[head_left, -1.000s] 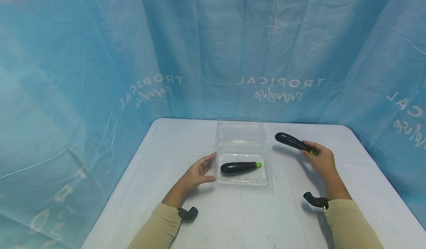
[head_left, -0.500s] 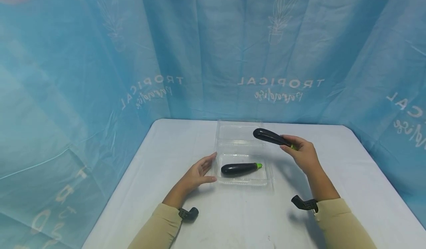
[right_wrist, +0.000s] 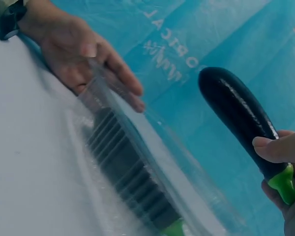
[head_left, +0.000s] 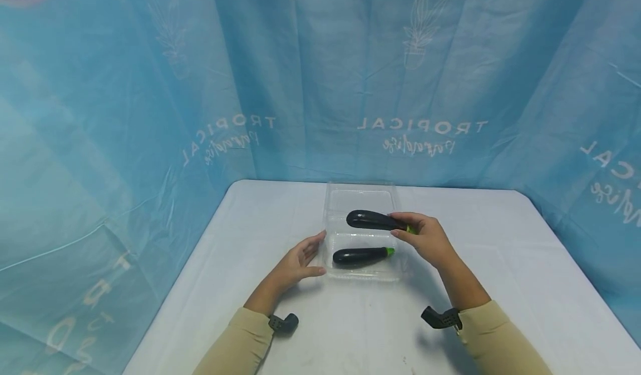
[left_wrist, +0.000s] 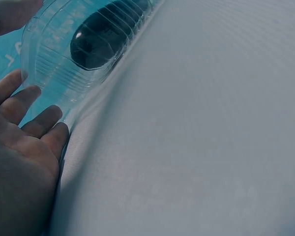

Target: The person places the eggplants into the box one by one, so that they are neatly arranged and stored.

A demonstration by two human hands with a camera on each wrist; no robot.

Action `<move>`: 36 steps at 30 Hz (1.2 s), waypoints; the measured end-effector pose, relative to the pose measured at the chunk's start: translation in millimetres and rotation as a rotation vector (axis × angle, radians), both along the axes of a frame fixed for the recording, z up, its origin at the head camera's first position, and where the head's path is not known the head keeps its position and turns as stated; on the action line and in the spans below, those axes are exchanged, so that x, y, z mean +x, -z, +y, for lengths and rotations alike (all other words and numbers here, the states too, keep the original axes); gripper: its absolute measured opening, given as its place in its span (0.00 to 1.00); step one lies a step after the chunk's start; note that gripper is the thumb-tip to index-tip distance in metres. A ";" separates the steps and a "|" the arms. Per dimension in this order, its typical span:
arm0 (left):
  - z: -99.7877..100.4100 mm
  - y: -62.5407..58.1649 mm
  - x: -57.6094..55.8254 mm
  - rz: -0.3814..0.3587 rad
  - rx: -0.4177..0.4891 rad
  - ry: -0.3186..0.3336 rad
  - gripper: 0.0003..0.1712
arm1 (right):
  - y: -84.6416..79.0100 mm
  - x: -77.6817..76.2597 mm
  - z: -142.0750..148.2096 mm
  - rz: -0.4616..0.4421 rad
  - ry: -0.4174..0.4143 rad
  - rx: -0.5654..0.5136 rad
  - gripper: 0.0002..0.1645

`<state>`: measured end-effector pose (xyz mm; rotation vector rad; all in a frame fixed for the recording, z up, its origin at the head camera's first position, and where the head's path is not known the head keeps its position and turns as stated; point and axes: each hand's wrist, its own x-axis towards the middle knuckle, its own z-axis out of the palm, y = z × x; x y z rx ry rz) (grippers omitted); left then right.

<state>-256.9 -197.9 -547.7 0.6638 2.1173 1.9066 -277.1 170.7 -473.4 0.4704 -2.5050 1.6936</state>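
A clear plastic clamshell container (head_left: 361,275) lies opened flat on the table, its lid (head_left: 360,200) toward the back. One dark eggplant (head_left: 359,256) with a green stem end rests in its front half. My right hand (head_left: 425,238) pinches a second eggplant (head_left: 369,220) near its green end, holding it above the container with the round end pointing left. In the right wrist view this eggplant (right_wrist: 236,115) is above the container's rim. My left hand (head_left: 295,264) stays at the container's left side, fingers spread, fingertips (left_wrist: 32,91) right at the plastic wall.
A white cloth covers the table (head_left: 280,213). Blue printed curtains (head_left: 320,85) hang behind it and along both sides. Dark wrist-worn devices (head_left: 284,323) sit at both cuffs.
My right hand has carried its eggplant leftward, from right of the container to over it, and turned it nearly level. The left hand and the other eggplant have stayed in place.
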 end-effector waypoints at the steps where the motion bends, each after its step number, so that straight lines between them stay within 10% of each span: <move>1: 0.1 0.2 0.1 -0.001 -0.001 -0.002 0.52 | 1.0 -0.3 -2.5 -0.006 -0.009 0.009 0.25; 36: 1.1 2.5 -1.6 0.026 -0.020 -0.002 0.52 | 20.8 -20.1 -36.9 -0.017 -0.092 0.255 0.23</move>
